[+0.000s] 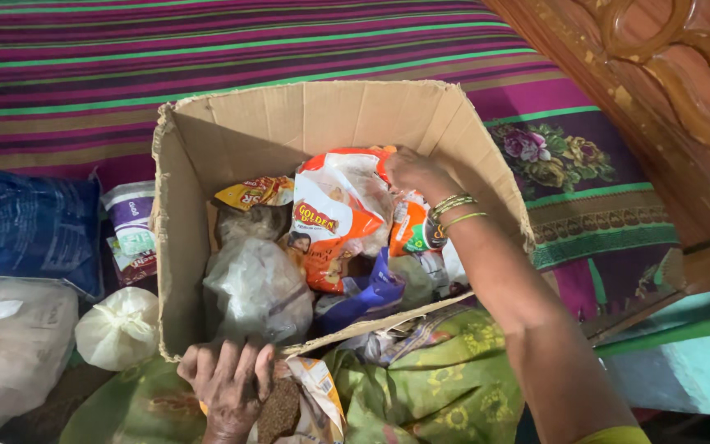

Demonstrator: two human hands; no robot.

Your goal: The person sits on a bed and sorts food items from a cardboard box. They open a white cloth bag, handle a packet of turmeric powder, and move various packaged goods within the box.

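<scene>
1. The right hand (411, 171) reaches into the box (306, 115) from the right, fingers curled round the top of an orange and white packet (334, 214), which stands tilted in the middle of the box.
2. Green and gold bangles (455, 210) sit on that wrist, just over the box's right wall.
3. The left hand (225, 380) rests at the box's near edge, fingers hooked over the rim and closed on a clear packet of brown grains (281, 407) (the grip itself is partly hidden by the rim).
4. Inside the box, a clear bag (256, 288) lies at the left front, a yellow packet (252, 193) behind it, and a blue pouch (371, 296) near the front, touching the orange packet.
5. Left of the box, outside it, stand a purple and white pack (131, 230), a knotted white bag (118, 329), a blue sack (26, 234) and a large pale bag (10, 345).
6. The box sits on a striped bedspread (207, 57); green patterned cloth (437, 386) lies below it, and a carved wooden headboard (659, 82) stands at the right.
</scene>
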